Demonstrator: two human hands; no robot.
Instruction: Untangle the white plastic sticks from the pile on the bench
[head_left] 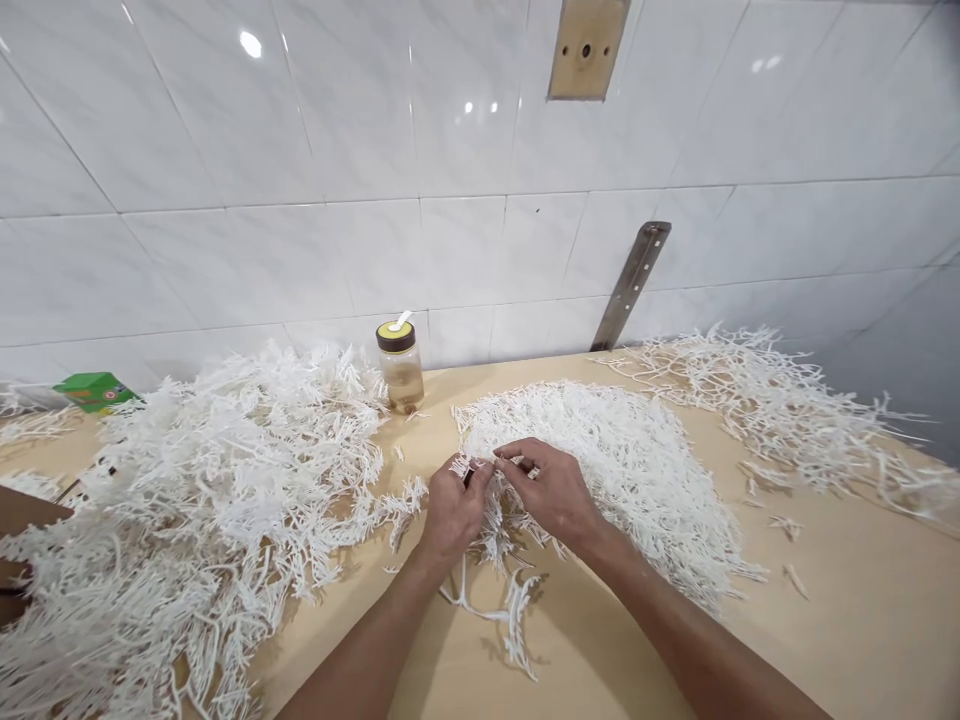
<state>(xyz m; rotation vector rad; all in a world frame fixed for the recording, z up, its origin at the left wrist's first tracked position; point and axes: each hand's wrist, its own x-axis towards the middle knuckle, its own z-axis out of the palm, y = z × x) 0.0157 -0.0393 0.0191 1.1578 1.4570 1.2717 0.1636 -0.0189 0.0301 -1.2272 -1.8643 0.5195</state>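
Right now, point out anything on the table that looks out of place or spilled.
Only minor strays: a few loose white scraps lie apart on the table, right of the dense white pile. The lidded jar stands upright; no spilled liquid shows.

Bare desk (862, 620) at lower right gives passage; a big white heap (225, 480) bars the left, a flatter pile (630, 450) the centre, a jar (403, 378) between them.

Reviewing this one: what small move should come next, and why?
Probably hold the left hand steady and draw the right hand slightly away: the two nearly meet, white strands show at the left hand, and the middle white pile lies by the right. Whether the right hand grips anything is unclear.
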